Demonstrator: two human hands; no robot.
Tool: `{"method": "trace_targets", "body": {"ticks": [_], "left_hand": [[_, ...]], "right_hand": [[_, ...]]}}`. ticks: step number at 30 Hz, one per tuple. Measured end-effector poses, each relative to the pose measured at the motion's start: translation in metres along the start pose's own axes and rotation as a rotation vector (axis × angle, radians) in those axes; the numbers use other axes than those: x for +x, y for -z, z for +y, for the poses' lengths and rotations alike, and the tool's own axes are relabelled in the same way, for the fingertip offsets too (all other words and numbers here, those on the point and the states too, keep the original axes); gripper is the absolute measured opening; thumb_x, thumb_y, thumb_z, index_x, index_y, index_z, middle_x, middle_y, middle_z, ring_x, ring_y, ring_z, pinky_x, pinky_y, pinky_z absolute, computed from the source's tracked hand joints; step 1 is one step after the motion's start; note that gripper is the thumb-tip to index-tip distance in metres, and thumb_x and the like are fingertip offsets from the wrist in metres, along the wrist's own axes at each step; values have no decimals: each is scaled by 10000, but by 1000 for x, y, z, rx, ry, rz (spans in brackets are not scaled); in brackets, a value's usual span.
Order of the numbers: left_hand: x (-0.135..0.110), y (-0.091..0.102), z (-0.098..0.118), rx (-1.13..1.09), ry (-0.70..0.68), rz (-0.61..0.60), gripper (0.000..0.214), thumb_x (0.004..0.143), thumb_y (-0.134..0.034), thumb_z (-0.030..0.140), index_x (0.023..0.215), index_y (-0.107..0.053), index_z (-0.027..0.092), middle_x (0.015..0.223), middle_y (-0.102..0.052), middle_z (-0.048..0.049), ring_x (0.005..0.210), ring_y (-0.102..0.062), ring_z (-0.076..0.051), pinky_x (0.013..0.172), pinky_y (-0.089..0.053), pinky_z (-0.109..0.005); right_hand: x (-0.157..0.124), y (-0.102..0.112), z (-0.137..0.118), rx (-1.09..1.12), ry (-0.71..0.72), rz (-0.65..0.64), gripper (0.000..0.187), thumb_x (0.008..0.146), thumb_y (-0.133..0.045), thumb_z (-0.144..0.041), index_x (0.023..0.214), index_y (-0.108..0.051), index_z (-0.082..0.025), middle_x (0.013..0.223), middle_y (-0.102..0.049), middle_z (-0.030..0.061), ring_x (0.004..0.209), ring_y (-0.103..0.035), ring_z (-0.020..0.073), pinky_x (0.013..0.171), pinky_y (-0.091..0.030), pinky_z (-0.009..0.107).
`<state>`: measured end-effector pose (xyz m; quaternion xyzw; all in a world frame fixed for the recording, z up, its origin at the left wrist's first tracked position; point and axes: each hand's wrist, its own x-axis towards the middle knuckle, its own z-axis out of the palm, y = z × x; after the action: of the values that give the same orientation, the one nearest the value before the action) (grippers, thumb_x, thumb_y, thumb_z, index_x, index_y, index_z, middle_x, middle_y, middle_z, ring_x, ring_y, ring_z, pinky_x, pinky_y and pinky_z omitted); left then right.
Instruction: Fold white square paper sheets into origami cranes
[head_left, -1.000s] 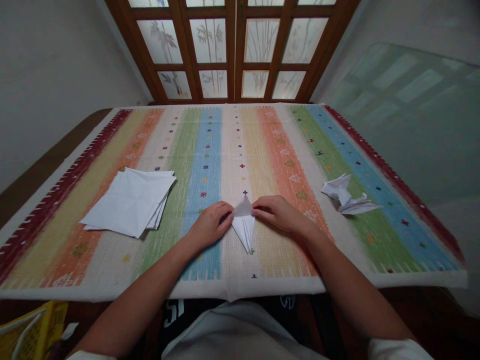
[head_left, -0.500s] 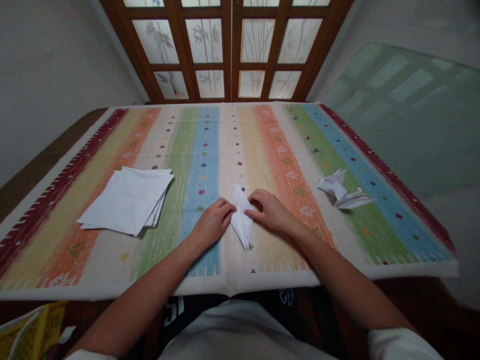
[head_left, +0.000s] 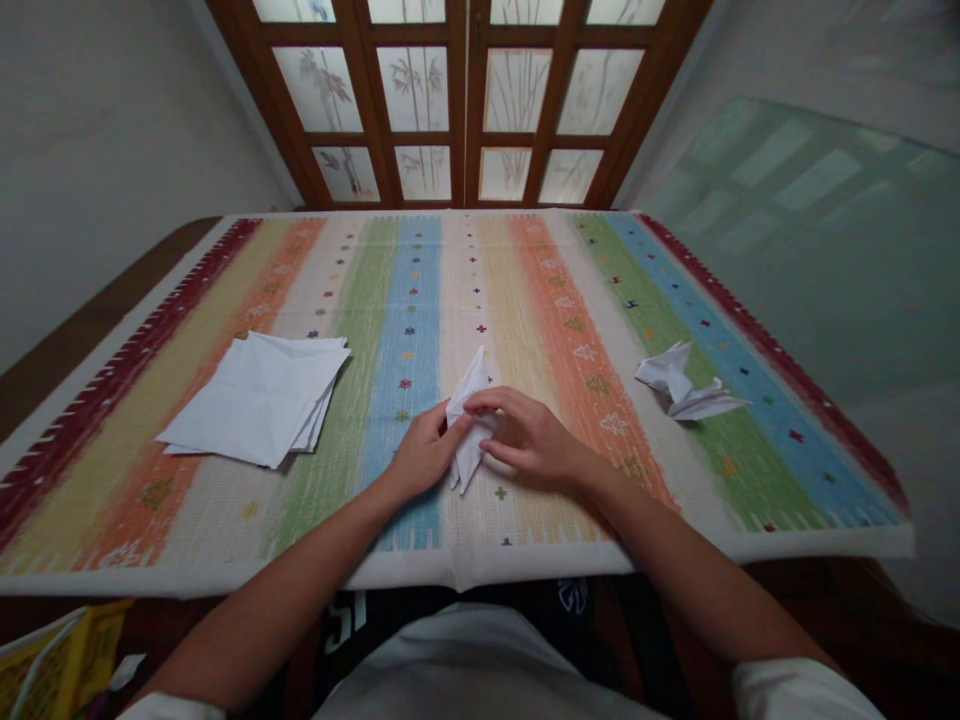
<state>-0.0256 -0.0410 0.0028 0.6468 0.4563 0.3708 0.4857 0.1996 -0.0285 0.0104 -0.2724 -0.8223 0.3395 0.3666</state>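
A cloth (head_left: 225,520) is spread over a table (head_left: 97,330), with glazed doors (head_left: 461,100) behind it. A stack of paper squares (head_left: 259,400) is laid on the cloth at left, and a paper crane (head_left: 686,385) at right. Between them, a folded paper (head_left: 469,420) is held between the left hand (head_left: 427,452) and the right hand (head_left: 529,437). A booklet (head_left: 60,660) is seen in front of the table, at left.

A white sleeve (head_left: 176,708) shows at the lower left of the frame and another (head_left: 799,690) at the lower right; the left hand (head_left: 427,452) and right hand (head_left: 529,440) are bare. At bottom centre, a pale shirt front (head_left: 480,670) (soft, creased cloth) overlaps black shorts (head_left: 442,625) with white lettering (head_left: 345,622), perhaps "SI", and a small white logo (head_left: 572,595).
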Motion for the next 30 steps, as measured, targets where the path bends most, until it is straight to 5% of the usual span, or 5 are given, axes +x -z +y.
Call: {"method": "trace_targets", "body": {"ticks": [6,10,18,26,30], "left_hand": [[2,-2,-9,-283,180,110,587,961,-689,692,1096,-796,130,837,-728,-47,727,-586,-193,680,-451,-289],[2,-4,-13,-384,213,92,604,924,-743,695,1102,-798,120,854,-747,-64,756,-622,-202,710,-464,-293],[1,-4,-11,-444,212,20,583,904,-798,678,1125,-804,138,951,-786,-81,852,-689,-220,800,-531,-315],[0,-1,-10,-482,101,62,645,986,-710,671,1417,-693,191,1255,-773,-128,1105,-744,-273,916,-597,-356],[0,2,-8,-349,15,60,664,977,-757,588,1503,-569,229,1252,-732,-119,1006,-745,-219,825,-607,-311]], "right_hand": [[-3,3,10,-180,-46,10,432,926,-875,-296,1337,-742,-314,1602,-517,149,1514,-499,365,1245,-468,618],[-4,9,18,-147,-93,38,344,885,-941,-385,1182,-799,-287,1659,-452,138,1365,-590,342,1203,-511,593],[-1,11,16,-12,-82,-71,335,932,-892,-521,1125,-812,-259,1174,-709,90,1082,-697,262,983,-599,410],[-1,11,16,78,-187,181,315,1077,-671,-511,994,-818,-245,1180,-796,108,1098,-757,257,996,-617,428],[-1,5,19,217,-304,310,325,1001,-765,-454,1260,-737,-260,1084,-798,74,948,-767,216,800,-641,329]]}}
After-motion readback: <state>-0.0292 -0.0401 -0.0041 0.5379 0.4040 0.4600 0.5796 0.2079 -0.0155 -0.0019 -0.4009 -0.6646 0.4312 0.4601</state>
